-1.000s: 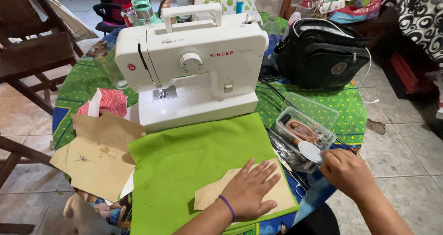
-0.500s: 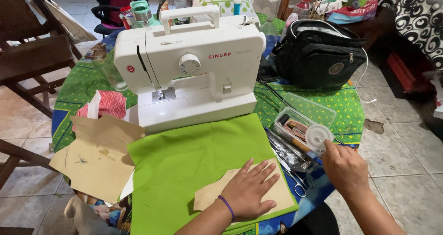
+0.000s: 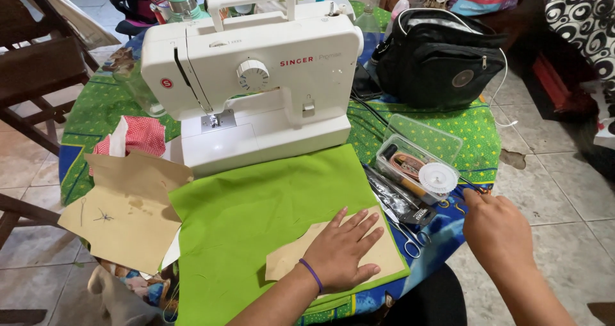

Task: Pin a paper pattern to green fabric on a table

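From the head view I see 2 hands over a round table [image 3: 477,130] with a green patterned cloth. The left hand [image 3: 346,252] lies flat, palm down, fingers spread, on a tan paper pattern piece [image 3: 381,252]. It presses the piece and does not grasp anything. This pattern piece lies on the near right part of a bright green fabric [image 3: 256,214], which is spread in front of a white sewing machine [image 3: 256,76].

The right hand [image 3: 496,227] is at the right edge of the table, with the back of the hand toward the camera. Its fingers are curled and point toward a round white pin wheel [image 3: 438,177]. I cannot tell whether the fingertips hold something or are only closed loosely. The pin wheel rests on a small clear plastic box [image 3: 410,163] with sewing items, and the clear lid [image 3: 426,134] stands open behind it.

Between the 2 hands, small scissors [image 3: 410,236] lie just beside the pattern piece. At the left, a larger piece of brown paper [image 3: 125,207] lies partly under the green fabric, and a red checked cloth [image 3: 141,137] is behind it. A black bag [image 3: 442,60] stands to the right of the machine.
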